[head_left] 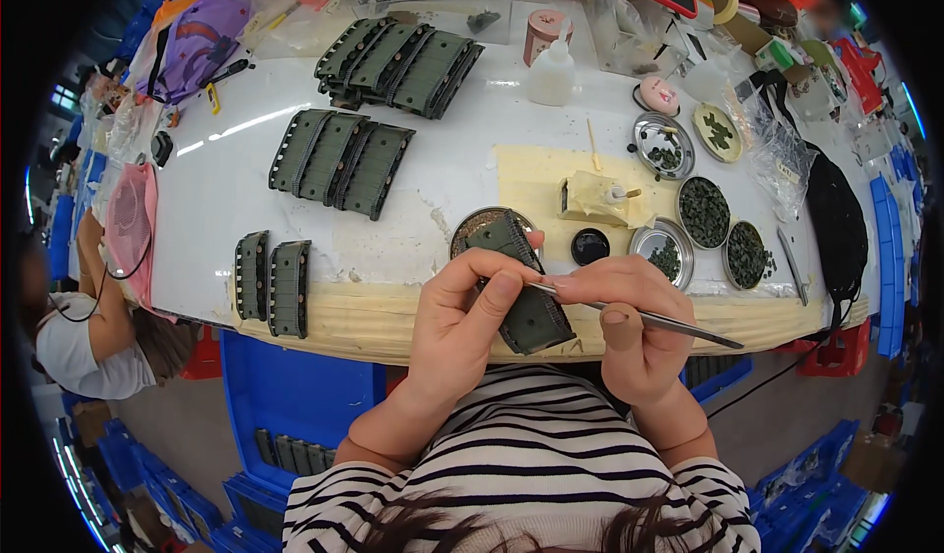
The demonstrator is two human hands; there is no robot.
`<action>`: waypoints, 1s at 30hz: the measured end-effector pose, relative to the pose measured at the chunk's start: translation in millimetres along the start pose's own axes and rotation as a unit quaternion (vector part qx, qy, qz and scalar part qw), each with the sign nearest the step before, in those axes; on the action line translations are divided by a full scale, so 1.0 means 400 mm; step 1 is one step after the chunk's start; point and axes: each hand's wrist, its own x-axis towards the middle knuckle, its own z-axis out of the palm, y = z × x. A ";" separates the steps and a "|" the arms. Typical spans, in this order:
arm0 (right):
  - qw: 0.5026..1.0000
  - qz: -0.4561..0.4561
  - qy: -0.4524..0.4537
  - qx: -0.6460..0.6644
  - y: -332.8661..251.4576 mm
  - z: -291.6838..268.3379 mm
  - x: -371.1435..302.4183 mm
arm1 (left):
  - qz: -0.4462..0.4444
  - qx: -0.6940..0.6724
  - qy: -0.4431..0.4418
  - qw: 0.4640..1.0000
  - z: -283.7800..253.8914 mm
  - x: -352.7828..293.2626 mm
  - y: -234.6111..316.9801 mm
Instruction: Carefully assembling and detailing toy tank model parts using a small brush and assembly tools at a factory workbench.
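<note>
A dark green ribbed panel [536, 319] is tilted over the table's near edge. My left hand [454, 312] grips it from the left, thumb and fingers closed on it. In my right hand [639, 322] is a pair of metal tweezers [693, 330], their tip at the panel beside my left thumb. A beige cover sits on one right-hand finger. Behind the panel, a round tin of brown grains [478, 223] is partly hidden. What the tweezers' tip pinches, if anything, is too small to make out.
Similar panels lie in stacks [398, 66] [341, 163] and a pair [289, 288] at left. At right are tins of dark green bits [705, 211], a black cap [590, 246], a tape-wrapped block [595, 201] and spare tweezers [793, 266]. A white bottle [553, 73] stands behind. Another person [93, 342] sits left.
</note>
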 end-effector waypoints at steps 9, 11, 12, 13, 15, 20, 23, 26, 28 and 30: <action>0.981 0.078 0.176 0.036 0.035 -0.034 -0.038 | -0.039 -0.077 0.062 0.994 0.018 0.005 0.047; 0.981 0.102 0.156 -0.047 0.052 -0.055 -0.055 | -0.053 -0.114 0.086 0.988 0.009 0.006 0.048; 0.979 0.113 0.144 -0.087 0.058 -0.059 -0.060 | -0.059 -0.131 0.100 0.984 0.003 0.005 0.050; 0.979 0.105 0.132 -0.118 0.062 -0.060 -0.061 | -0.079 -0.166 0.090 0.979 -0.009 0.008 0.044; 0.974 0.088 0.109 -0.178 0.068 -0.058 -0.059 | -0.106 -0.222 0.075 0.966 -0.017 0.011 0.043; 0.968 0.051 0.087 -0.231 0.088 -0.052 -0.054 | -0.105 -0.259 0.082 0.957 -0.015 0.008 0.041; 0.966 0.046 0.080 -0.240 0.087 -0.052 -0.053 | -0.106 -0.277 0.083 0.952 -0.027 0.006 0.039; 0.965 0.041 0.074 -0.247 0.089 -0.051 -0.052 | -0.113 -0.282 0.097 0.948 -0.013 0.006 0.054; 0.965 0.039 0.070 -0.250 0.089 -0.051 -0.052 | -0.104 -0.276 0.111 0.949 0.003 0.006 0.064; 0.965 0.040 0.067 -0.252 0.086 -0.051 -0.051 | -0.100 -0.269 0.108 0.952 0.003 0.007 0.070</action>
